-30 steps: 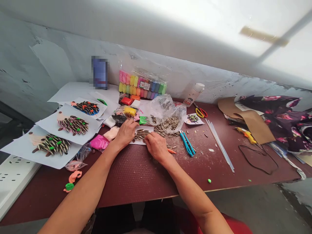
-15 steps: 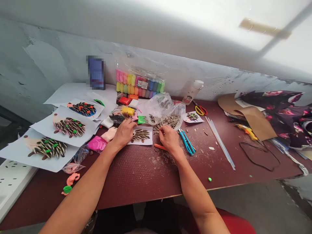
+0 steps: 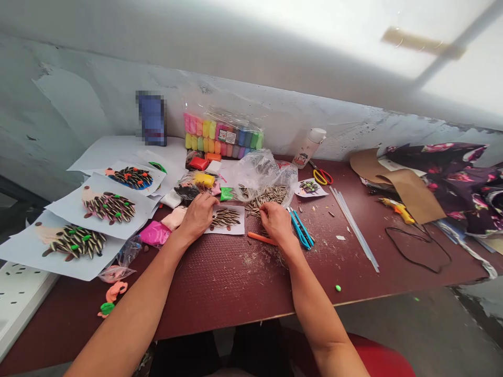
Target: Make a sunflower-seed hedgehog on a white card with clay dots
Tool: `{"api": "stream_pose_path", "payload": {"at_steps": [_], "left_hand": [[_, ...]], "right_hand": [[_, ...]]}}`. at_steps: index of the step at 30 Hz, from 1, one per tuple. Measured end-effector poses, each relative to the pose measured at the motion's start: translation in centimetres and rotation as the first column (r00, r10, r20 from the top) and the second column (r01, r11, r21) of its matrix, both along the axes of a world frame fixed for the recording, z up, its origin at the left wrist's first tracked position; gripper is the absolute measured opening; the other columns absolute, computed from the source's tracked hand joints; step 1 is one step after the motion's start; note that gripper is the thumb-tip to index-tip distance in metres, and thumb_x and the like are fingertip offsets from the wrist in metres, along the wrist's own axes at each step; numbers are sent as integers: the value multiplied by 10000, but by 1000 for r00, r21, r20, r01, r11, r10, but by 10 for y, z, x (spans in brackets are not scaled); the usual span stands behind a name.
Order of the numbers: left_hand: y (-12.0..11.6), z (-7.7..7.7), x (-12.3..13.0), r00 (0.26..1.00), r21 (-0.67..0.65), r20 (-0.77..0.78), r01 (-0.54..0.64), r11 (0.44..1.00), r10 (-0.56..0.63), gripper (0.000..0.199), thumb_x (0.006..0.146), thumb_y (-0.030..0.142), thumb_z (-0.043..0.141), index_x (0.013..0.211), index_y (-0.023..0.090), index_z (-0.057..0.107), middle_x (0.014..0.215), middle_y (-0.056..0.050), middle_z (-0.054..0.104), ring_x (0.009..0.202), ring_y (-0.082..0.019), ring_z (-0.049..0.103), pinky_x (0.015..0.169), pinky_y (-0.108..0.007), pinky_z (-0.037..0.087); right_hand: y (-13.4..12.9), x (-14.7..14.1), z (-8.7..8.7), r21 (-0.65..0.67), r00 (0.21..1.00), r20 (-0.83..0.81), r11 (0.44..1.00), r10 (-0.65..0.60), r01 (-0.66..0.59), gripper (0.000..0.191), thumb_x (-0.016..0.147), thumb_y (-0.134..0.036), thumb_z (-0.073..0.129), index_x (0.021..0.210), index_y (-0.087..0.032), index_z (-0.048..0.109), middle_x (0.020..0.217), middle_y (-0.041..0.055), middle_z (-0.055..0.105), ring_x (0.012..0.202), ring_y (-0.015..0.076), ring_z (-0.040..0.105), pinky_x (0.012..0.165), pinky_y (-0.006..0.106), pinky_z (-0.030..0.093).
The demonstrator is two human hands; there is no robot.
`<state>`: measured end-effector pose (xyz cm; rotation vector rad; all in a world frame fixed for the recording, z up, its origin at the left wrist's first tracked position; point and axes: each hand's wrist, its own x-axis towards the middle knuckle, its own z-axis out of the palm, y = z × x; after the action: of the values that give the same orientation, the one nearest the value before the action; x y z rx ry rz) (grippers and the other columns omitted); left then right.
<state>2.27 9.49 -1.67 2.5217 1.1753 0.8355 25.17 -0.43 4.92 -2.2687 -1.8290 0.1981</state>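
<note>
In the head view, the left hand (image 3: 199, 214) lies at the left edge of a small white card (image 3: 240, 229), its fingers bent; I cannot tell if they press on the card or pinch it. The right hand (image 3: 277, 225) is to the right of the card, with its fingers curled and the tips close together at the near edge of a pile of striped seeds (image 3: 271, 196). Whether a seed is between these tips, I cannot tell.

The card is flat on the dark red table (image 3: 228, 283), between the two hands, and many seeds cover its middle in slanting rows. An orange stick (image 3: 259, 238) lies near the right hand, partly hidden by it. To the right of this hand there is a blue tool (image 3: 301, 230).

A clear plastic bag (image 3: 257, 167) is at the far side of the pile. On the far side of the left hand are a yellow packet (image 3: 205, 179) and a green packet (image 3: 227, 193); a bright pink packet (image 3: 156, 233) is to its left. Farther left, paper sheets (image 3: 137, 222) bear seed-covered animal figures. Far right of the pile stand a white bottle (image 3: 309, 149) and, lying beside it, scissors (image 3: 323, 177).
</note>
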Motion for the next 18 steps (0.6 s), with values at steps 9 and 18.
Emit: {"api": "stream_pose_path", "payload": {"at_steps": [9,18], "left_hand": [[-2,2,1,999,20,26,-39,999,39,327,918,99,433,1096,168,699,1039,-113,657,1007,-271,572,917,-424,489],[-5,5,1,998,29,25,-56,998,56,327,935,123,430,1047,177,733,1061,-121,672,1004,-274,565,905,-429,480]], "right_hand": [[2,6,-4,12,992,-113,998,60,-59,169,934,-174,609,954,-212,772,972,56,716,916,177,641,798,257,427],[0,-9,-2,-28,988,-52,988,148,-150,209,977,-236,590,1088,-226,767,1050,67,673,968,181,627,812,254,434]]}}
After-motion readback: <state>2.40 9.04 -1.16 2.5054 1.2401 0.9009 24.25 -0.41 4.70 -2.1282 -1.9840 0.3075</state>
